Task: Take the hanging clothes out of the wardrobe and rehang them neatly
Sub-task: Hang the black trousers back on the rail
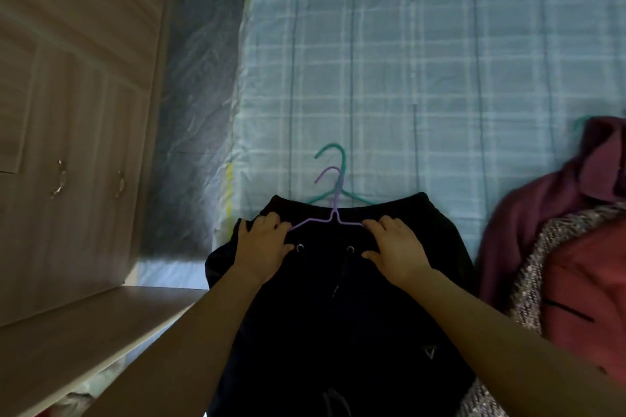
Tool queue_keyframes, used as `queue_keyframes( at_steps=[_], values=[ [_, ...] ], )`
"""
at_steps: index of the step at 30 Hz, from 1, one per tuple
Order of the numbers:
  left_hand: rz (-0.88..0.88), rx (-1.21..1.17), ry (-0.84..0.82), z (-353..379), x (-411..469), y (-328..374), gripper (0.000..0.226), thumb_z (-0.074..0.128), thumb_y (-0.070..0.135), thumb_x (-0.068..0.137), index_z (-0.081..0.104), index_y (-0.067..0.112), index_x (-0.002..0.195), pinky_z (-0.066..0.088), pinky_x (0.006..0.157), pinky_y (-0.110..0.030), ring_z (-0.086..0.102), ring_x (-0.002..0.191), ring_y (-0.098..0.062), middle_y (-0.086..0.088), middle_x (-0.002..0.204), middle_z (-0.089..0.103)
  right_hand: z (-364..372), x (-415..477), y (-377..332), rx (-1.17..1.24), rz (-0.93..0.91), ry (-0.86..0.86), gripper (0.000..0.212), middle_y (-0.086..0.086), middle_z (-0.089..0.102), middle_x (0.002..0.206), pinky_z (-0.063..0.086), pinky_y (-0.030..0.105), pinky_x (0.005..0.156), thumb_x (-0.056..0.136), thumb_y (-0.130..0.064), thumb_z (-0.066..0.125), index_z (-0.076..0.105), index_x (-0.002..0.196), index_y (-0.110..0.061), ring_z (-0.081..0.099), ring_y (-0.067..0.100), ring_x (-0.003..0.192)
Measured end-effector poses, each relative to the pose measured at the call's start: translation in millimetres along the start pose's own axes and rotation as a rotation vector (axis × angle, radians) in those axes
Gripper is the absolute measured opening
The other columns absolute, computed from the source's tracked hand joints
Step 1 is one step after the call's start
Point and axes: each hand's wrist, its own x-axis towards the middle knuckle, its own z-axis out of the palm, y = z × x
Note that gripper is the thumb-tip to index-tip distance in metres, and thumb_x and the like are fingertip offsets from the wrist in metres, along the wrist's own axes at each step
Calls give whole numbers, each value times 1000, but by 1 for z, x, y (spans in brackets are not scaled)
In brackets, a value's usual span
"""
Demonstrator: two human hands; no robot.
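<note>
Bed (440, 61), blue checked sheet: fills 12 o'clock.
Wardrobe (67, 95), pale doors closed: at 9 o'clock.
Black bottoms (338, 332), drawstring type: laid flat on the bed at 6 o'clock, waistband toward 12.
Red and maroon garments (559, 230): heaped at 3 to 4 o'clock.
Left hand (262, 247): fingers curled over the waistband at the garment's 10 o'clock.
Right hand (396, 247): waistband pinched between fingers and thumb at its 2 o'clock.
Purple hanger (335, 203): arms tucked into the waistband between both hands.
Teal hanger (343, 162): partly overlapped by the purple one, hook toward 12.

Matt black cloth trousers (338, 315), pale wood wardrobe (78, 112)
</note>
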Motion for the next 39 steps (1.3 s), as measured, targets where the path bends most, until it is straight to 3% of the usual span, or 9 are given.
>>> queue_keyframes(
  at_steps=[3,6,8,12,19,22,27,35,39],
  values=[
    [98,-20,128,-9,-6,-4,25,61,37,84,68,15,94,38,83,-45,57,94,-32,-9,99,57,-6,-20,-2,72,-54,141,44,6,60,97,46,35,78,79,-26,72,60,120,-18,56,26,88],
    [164,-54,180,-20,-30,-7,45,35,52,86,68,21,84,39,87,-48,60,83,-25,-1,86,61,-12,-42,-4,113,-129,327,33,4,62,79,52,35,65,73,-16,78,69,105,-15,56,25,72],
    [174,-75,228,-31,-55,-4,57,21,60,89,64,23,84,41,85,-45,58,77,-23,3,76,61,-22,-55,-9,134,-190,416,30,3,62,78,46,26,68,74,-13,78,71,103,-15,55,21,70],
    [157,-171,427,-42,-119,-1,57,17,56,96,61,22,83,44,62,-33,55,62,-22,3,67,58,-40,-76,-29,145,-314,537,25,2,62,81,31,13,70,81,-23,65,71,105,-17,53,16,71],
    [-76,-219,607,-33,-261,-25,52,19,55,96,61,23,99,50,66,-40,61,79,-26,-1,86,64,-44,-121,-119,168,-617,522,33,4,60,84,44,23,63,90,-32,50,68,112,-16,56,19,70],
    [-155,-201,695,-28,-327,-48,53,20,52,97,63,22,97,48,65,-34,61,77,-25,0,85,65,-32,-143,-173,188,-730,502,33,3,57,84,44,25,67,91,-31,50,66,115,-15,54,20,71],
    [-343,-209,830,9,-438,-92,52,23,51,97,65,21,91,47,60,-37,59,69,-26,0,74,62,7,-185,-265,164,-944,445,33,3,56,84,45,32,68,93,-30,48,64,117,-14,51,18,73],
    [-668,-327,1073,102,-611,-160,38,39,43,94,67,17,93,45,65,-33,58,72,-27,-2,77,63,93,-259,-435,116,-1315,436,33,3,50,76,40,28,65,92,-28,52,62,122,-18,48,19,67],
    [-781,-273,1241,115,-687,-205,30,46,34,91,68,14,90,33,67,-27,48,72,-19,-2,75,62,124,-296,-524,154,-1445,465,32,-1,47,75,39,23,66,91,-24,55,63,122,-21,44,15,67]
  ],
)
